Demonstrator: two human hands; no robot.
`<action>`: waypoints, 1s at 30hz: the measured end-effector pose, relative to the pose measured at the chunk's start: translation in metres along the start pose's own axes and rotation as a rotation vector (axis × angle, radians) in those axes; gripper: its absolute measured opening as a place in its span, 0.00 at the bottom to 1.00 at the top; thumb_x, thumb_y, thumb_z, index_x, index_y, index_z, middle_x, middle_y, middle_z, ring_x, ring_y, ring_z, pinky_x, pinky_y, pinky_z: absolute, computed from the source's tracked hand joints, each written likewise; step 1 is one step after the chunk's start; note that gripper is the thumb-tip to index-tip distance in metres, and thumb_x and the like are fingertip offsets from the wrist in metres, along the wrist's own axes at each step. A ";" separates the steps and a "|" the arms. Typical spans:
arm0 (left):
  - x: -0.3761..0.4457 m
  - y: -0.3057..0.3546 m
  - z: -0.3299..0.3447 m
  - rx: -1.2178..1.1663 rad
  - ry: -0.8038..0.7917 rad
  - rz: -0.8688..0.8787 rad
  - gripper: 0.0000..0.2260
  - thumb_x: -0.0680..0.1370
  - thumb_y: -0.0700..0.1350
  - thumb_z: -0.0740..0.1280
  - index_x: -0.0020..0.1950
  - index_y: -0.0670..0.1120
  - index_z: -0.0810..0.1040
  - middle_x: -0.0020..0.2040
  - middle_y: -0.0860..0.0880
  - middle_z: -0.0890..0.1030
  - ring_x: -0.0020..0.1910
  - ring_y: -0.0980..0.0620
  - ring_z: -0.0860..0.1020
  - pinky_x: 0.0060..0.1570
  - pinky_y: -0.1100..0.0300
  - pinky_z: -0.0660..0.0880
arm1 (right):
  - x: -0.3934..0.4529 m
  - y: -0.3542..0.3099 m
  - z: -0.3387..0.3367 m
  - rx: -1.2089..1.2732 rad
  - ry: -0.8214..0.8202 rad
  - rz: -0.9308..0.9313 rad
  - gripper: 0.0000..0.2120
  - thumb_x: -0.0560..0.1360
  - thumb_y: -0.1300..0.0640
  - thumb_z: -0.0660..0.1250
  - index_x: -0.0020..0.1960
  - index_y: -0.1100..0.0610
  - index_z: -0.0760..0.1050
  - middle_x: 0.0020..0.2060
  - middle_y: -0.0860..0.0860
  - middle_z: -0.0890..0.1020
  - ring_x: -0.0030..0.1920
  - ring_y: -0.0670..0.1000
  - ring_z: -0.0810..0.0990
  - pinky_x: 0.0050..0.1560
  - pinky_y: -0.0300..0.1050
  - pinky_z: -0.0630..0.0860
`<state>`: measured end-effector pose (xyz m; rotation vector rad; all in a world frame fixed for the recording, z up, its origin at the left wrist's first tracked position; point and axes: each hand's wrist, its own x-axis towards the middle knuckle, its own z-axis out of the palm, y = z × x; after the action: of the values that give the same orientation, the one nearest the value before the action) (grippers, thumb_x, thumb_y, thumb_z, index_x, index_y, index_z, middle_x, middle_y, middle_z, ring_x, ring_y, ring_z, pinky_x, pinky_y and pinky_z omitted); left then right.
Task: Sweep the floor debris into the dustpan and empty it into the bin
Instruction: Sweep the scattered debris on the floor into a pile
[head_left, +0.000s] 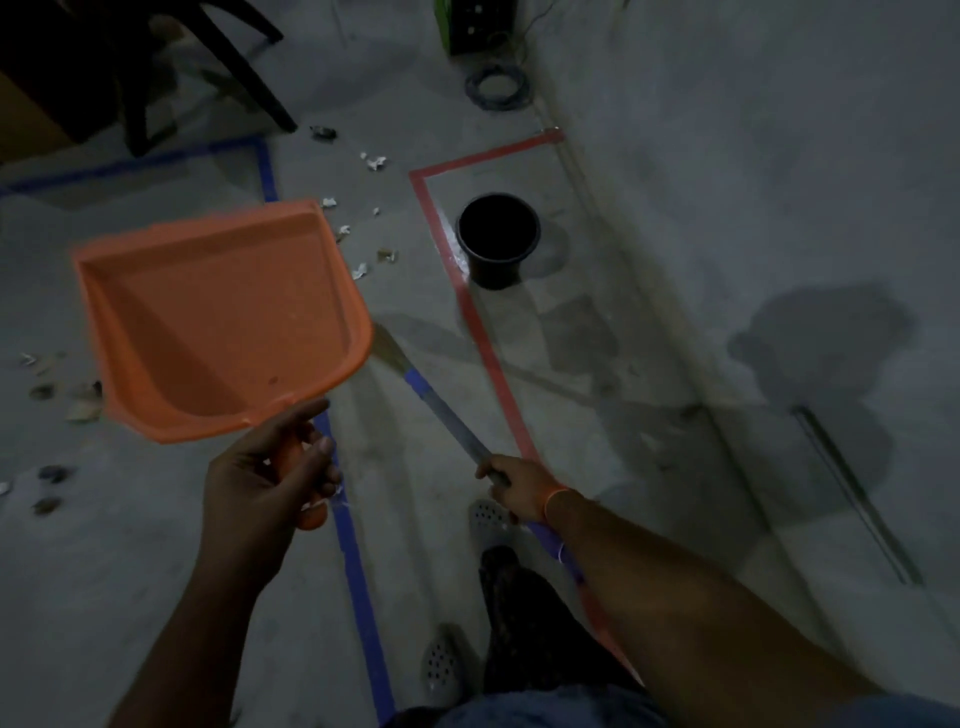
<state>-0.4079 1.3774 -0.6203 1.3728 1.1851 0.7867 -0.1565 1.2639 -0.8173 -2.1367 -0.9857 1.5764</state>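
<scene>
Both hands gripping: left hand (270, 473) on orange dustpan (218, 317), right hand (519, 488) on broom (447, 415).

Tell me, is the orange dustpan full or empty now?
Empty. The dustpan, held up by the left hand, shows a bare orange inside, while paper scraps lie on the floor.
</scene>
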 end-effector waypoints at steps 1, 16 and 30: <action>-0.010 -0.003 0.000 -0.009 -0.030 0.008 0.15 0.78 0.32 0.70 0.62 0.46 0.82 0.43 0.43 0.79 0.31 0.51 0.81 0.30 0.63 0.78 | -0.017 0.013 0.004 -0.016 0.051 -0.007 0.14 0.78 0.64 0.62 0.58 0.50 0.78 0.44 0.55 0.79 0.31 0.51 0.76 0.30 0.40 0.76; -0.184 -0.048 0.029 -0.046 -0.419 -0.004 0.16 0.78 0.33 0.70 0.64 0.46 0.82 0.43 0.45 0.80 0.33 0.48 0.82 0.35 0.58 0.79 | -0.241 0.218 0.091 0.332 0.559 0.424 0.12 0.78 0.62 0.61 0.56 0.48 0.75 0.42 0.57 0.82 0.32 0.53 0.80 0.31 0.40 0.76; -0.317 -0.086 0.028 -0.033 -0.380 0.051 0.16 0.78 0.33 0.70 0.64 0.46 0.82 0.43 0.46 0.81 0.34 0.47 0.82 0.34 0.55 0.79 | -0.272 0.307 0.148 0.462 0.508 0.375 0.10 0.74 0.64 0.62 0.50 0.52 0.76 0.38 0.59 0.79 0.30 0.57 0.78 0.34 0.49 0.79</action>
<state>-0.4884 1.0600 -0.6559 1.4529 0.8394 0.5453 -0.2311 0.8371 -0.8610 -2.2716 -0.0526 1.1428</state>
